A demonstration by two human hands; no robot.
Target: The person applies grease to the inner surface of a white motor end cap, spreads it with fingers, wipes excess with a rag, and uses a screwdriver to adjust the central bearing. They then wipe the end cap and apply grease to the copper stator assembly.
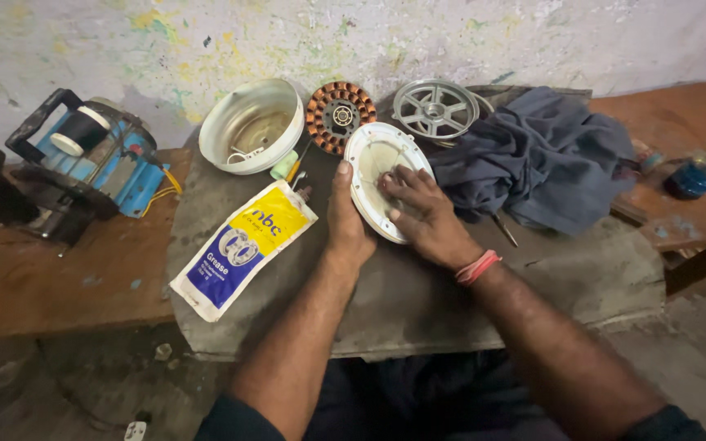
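Observation:
A round white motor cover stands tilted on edge on the grey slab. My left hand grips its left rim, thumb up along the edge. My right hand lies inside the cover's hollow, fingertips pressed against the inner face. A red band sits on my right wrist. Just left of my left hand lies a yellow, blue and white grease pouch.
Behind the cover are a white bowl-shaped housing, a copper-wound stator, a grey spoked rotor and a crumpled blue-grey cloth. A blue machine sits on the wooden bench at left; a blue bottle at right.

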